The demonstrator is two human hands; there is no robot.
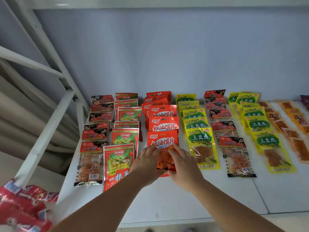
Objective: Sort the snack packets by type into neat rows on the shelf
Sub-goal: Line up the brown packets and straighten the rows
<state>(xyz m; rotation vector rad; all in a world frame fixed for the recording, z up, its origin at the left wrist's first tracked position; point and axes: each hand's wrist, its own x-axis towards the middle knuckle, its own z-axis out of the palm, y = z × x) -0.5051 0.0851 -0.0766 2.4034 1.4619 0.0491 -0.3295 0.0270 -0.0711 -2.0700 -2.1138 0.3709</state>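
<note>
The white shelf [217,195] carries several rows of snack packets, each row running from the back edge toward the front edge. The orange-red row [163,114] is the third one from the left edge of the shelf, between the red-green row [124,136] and the yellow row [198,129]. A loose pile of red packets [21,205] is seen beyond the front left corner, not yet sorted.

The front orange-red packet [163,139] is the one in work. It lies at the front end of its row, and its top covers the lower part of the packet behind. Its lower half is gripped from both sides: the left hand [147,163] and the right hand [183,166] are laid with the fingers over its face, and the thumbs appear to pinch near the lower edge.

To do this step well, the sides of the packet should be kept in line with the packets behind it. The same overlap should be left, so that the printed title of the packet behind it stays readable. A clear gap should be kept to both neighbouring rows. The film is probably slippery, so the packet is best pressed flat before it is released.
</note>
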